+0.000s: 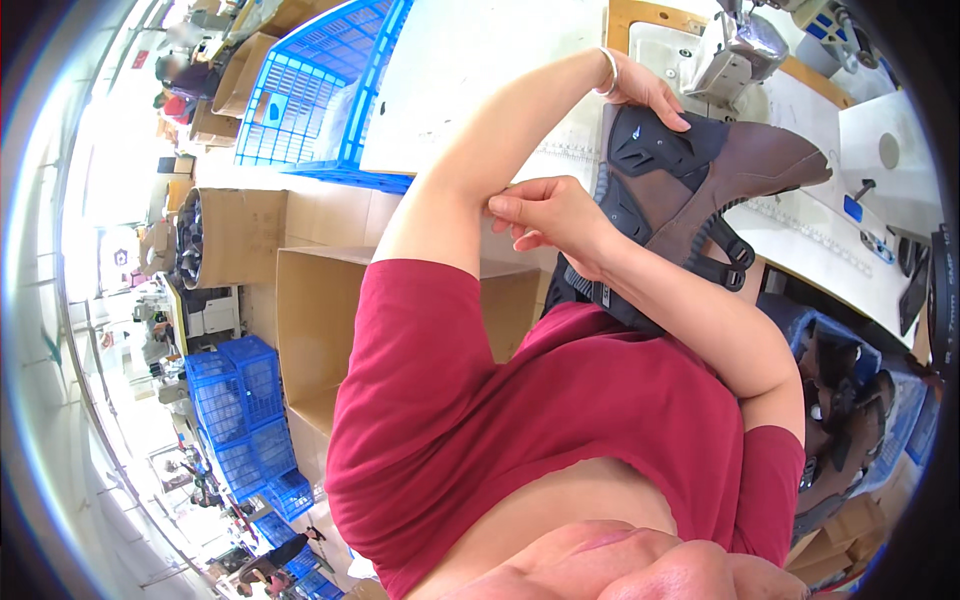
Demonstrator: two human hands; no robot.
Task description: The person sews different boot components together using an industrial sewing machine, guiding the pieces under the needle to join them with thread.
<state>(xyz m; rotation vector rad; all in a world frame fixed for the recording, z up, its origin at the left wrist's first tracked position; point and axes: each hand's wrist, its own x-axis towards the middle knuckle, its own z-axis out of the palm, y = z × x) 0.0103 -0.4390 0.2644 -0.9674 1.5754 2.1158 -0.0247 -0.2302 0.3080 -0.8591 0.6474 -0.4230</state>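
A brown and black boot upper (680,200) with moulded black panels and buckled straps lies slanted across the white worktable and my lap. My left hand (648,92), a bracelet at its wrist, grips the upper's far edge, with the thumb on a black panel. My right hand (555,212) is closed in a pinch against the inside of my left elbow, apart from the upper. Whatever lies between its fingertips, if anything, is too small to make out. Just beyond the upper stands a sewing machine (745,50).
A blue plastic crate (330,95) stands at the far left. Cardboard boxes (315,345) sit beside me on the left. Brown boot uppers (845,430) fill a blue container at my right. A blue-handled tool (853,207) lies on the worktable (800,240). People work in the left background.
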